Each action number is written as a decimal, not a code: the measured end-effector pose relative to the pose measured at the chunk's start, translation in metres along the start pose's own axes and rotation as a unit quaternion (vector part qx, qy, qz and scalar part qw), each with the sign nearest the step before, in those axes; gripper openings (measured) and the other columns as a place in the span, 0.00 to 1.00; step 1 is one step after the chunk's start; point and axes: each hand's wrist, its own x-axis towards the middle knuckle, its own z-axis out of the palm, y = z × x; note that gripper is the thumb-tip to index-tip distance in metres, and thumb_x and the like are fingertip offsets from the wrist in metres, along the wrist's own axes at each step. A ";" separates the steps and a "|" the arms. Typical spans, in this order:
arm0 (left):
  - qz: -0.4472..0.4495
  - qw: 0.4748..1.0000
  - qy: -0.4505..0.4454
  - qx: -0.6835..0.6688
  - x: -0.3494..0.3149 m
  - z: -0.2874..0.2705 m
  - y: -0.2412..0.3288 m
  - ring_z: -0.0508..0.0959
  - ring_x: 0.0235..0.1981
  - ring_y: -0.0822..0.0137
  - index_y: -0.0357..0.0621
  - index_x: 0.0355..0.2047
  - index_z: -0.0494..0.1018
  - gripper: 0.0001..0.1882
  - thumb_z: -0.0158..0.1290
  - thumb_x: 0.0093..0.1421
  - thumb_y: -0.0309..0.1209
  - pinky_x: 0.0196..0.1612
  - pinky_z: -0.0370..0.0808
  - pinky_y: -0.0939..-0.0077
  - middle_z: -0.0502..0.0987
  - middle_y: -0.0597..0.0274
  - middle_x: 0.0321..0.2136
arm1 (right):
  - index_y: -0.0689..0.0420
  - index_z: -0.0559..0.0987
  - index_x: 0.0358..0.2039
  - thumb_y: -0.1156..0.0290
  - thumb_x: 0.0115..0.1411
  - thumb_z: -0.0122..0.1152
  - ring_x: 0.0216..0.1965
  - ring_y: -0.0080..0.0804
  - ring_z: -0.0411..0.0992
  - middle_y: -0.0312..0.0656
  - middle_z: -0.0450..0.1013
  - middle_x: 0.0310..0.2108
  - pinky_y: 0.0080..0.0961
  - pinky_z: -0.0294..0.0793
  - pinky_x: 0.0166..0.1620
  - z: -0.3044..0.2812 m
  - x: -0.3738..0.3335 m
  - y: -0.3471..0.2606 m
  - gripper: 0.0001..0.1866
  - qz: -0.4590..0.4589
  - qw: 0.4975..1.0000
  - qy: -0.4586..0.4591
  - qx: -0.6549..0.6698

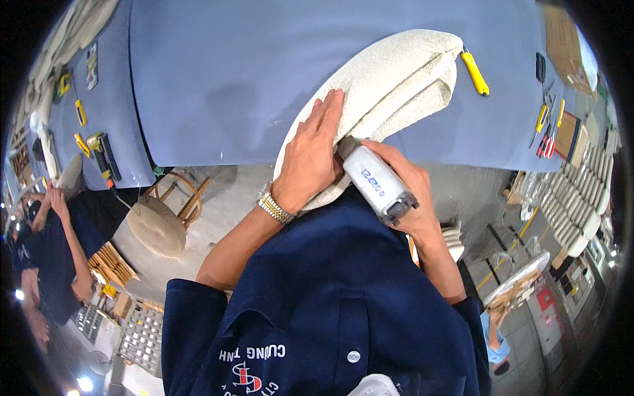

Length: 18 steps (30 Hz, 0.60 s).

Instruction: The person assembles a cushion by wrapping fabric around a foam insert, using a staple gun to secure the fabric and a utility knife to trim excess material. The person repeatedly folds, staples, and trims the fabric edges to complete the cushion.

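Note:
A cream fabric-covered cushion lies across the front edge of the blue table, its near end against my body. A fold of loose fabric runs along its right side. My left hand rests flat on the cushion with its fingers stretched out. My right hand is wrapped round a grey staple gun, whose nose meets the cushion beside my left hand. The staple gun's handle is mostly hidden by its body. A yellow-handled tool lies by the cushion's far tip, its thin end partly hidden.
The blue table spreads ahead. Cutters and pliers lie at its right side. Another staple gun with a hose lies on the left table. A round-seated wooden chair stands left. Co-workers are at left; stacked cream cushions are right.

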 end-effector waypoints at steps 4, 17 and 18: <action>-0.042 0.998 0.011 -0.049 0.002 -0.015 -0.008 0.62 0.70 0.38 0.39 0.75 0.47 0.54 0.63 0.51 0.19 0.67 0.70 0.52 0.61 0.33 0.69 | 0.57 0.78 0.57 0.73 0.45 0.73 0.53 0.54 0.78 0.52 0.79 0.52 0.37 0.78 0.55 0.006 0.026 -0.016 0.35 -0.086 0.995 0.004 -0.058; -0.077 0.942 0.047 -0.323 -0.011 0.042 -0.076 0.36 0.79 0.50 0.53 0.78 0.48 0.35 0.33 0.77 0.54 0.77 0.37 0.51 0.42 0.48 0.78 | 0.58 0.77 0.59 0.71 0.48 0.68 0.54 0.51 0.79 0.52 0.79 0.55 0.35 0.78 0.57 -0.024 0.033 0.020 0.34 -0.195 0.974 -0.066 -0.094; -0.086 0.945 0.046 -0.313 -0.012 0.040 -0.066 0.36 0.79 0.53 0.48 0.77 0.47 0.36 0.34 0.77 0.53 0.78 0.36 0.56 0.40 0.50 0.78 | 0.58 0.77 0.59 0.71 0.47 0.69 0.55 0.50 0.80 0.52 0.79 0.55 0.35 0.77 0.57 -0.023 0.033 0.021 0.34 -0.202 0.971 -0.054 -0.116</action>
